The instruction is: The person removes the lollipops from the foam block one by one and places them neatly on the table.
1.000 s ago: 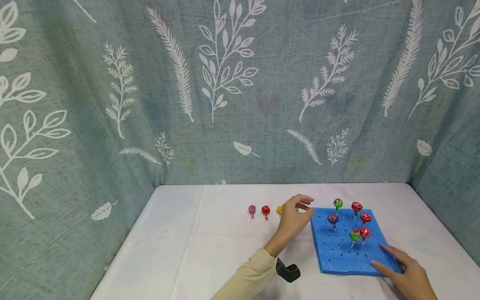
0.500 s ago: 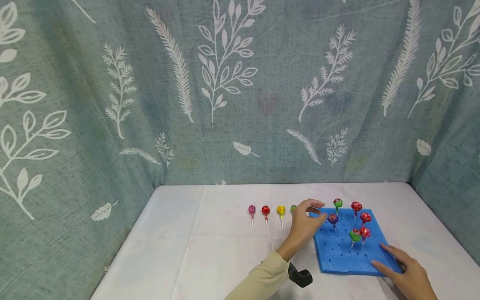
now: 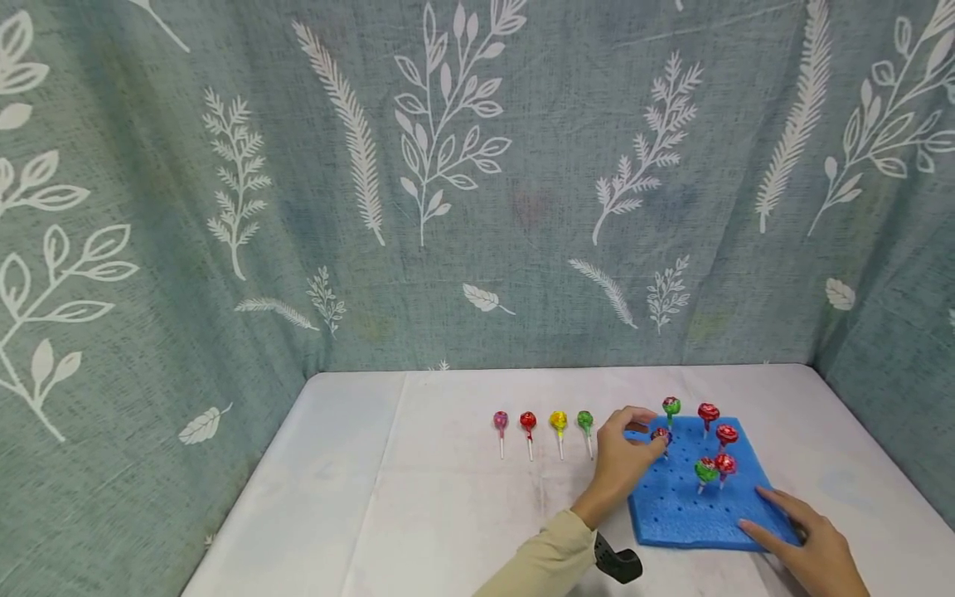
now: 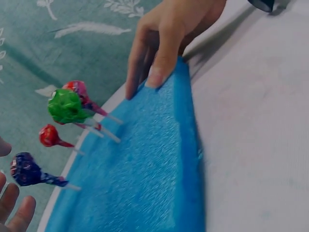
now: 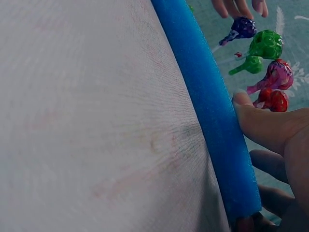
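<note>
My left hand (image 3: pixel 619 456) reaches over the left side of a blue foam board (image 3: pixel 686 518) dotted with small holes. Its thumb and fingers stand apart around a purple lollipop (image 4: pixel 26 169) that is stuck upright in the board; in the left wrist view they do not touch its head. My right hand (image 3: pixel 816 547) grips the board's near right corner, the thumb (image 5: pixel 241 99) on top and the other fingers at the far side. Also standing in the board are a green lollipop (image 3: pixel 671 405), another green lollipop (image 3: pixel 705 471) and several red or pink ones (image 3: pixel 708 411).
Left of the board, a row of lollipops lies on the white-covered table (image 3: pixel 418 514): pink (image 3: pixel 501 420), red (image 3: pixel 528 420), yellow (image 3: pixel 558 420) and green (image 3: pixel 585 419). A grey-green leaf-patterned curtain (image 3: pixel 537 315) hangs behind the table and at both sides.
My left hand has moved right, from above the loose row to the purple lollipop in the board. The yellow and green loose lollipops have come into full view. My right hand has stayed put.
</note>
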Tool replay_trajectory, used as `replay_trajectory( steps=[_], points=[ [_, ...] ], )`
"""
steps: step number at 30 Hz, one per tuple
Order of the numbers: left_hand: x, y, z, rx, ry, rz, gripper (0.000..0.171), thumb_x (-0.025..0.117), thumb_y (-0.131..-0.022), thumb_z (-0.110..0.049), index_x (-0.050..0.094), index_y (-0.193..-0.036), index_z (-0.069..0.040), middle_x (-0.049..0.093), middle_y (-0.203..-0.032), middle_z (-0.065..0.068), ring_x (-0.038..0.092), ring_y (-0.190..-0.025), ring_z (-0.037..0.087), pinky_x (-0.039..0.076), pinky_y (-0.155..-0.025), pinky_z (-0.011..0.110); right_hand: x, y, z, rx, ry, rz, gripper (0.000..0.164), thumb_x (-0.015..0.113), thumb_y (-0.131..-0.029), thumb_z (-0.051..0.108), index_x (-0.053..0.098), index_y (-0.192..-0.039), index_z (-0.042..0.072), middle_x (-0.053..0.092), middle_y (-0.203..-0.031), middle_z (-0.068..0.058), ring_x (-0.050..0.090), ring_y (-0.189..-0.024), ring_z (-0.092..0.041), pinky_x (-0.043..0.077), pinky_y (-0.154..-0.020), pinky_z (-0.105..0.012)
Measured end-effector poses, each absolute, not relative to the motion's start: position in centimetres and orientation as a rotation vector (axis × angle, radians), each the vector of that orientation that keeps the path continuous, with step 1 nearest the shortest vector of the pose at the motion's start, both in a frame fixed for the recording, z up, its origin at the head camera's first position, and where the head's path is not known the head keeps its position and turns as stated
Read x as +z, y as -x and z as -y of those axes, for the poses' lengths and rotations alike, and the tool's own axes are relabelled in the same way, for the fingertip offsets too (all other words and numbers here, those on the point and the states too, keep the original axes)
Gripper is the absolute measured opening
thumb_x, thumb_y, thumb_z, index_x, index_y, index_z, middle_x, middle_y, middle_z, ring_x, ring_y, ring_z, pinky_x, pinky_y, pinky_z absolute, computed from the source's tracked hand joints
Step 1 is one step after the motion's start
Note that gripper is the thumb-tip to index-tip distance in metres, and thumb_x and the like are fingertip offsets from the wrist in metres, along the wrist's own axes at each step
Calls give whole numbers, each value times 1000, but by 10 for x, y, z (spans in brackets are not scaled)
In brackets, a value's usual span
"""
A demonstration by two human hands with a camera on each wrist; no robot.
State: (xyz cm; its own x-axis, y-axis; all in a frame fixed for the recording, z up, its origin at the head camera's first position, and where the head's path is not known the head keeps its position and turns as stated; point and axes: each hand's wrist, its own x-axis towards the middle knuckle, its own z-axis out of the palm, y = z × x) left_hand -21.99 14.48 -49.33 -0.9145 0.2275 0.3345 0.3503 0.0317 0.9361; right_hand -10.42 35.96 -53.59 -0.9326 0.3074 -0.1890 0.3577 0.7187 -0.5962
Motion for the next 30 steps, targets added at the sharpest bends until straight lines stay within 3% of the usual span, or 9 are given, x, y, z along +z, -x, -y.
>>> replay_trajectory(
  steps=[9,19,25,30],
  points=[
    [-505,215,-165,-2085,524,2022,27,75,-75,2,63,-96,-9,61,-93,3,60,-88,19,51,-68,22,-541,108,-362,-1052,-575,-2839,104,62,-76,67,32,-142,-6,22,-139,-41,22,-125,-59,29,-95,-67],
    [-515,212,-180,-2056,468,2006,24,73,-75,7,61,-93,-5,60,-92,8,60,-85,17,53,-68,26,-542,107,-364,-1011,-563,-2863,103,63,-75,68,34,-141,-6,24,-138,-41,23,-124,-59,29,-94,-68],
    [-519,213,-181,-2042,471,2008,27,75,-75,3,62,-92,-13,59,-91,-3,59,-84,9,52,-67,21,-541,106,-364,-1011,-560,-2872,103,63,-75,67,34,-140,-7,24,-138,-41,24,-124,-59,30,-93,-68],
    [-520,213,-180,-2030,515,1989,28,74,-74,6,63,-91,-13,60,-90,-4,59,-82,7,52,-66,21,-540,105,-363,-1006,-549,-2866,102,63,-76,67,34,-140,-7,24,-138,-42,24,-123,-60,30,-93,-68]
  ],
)
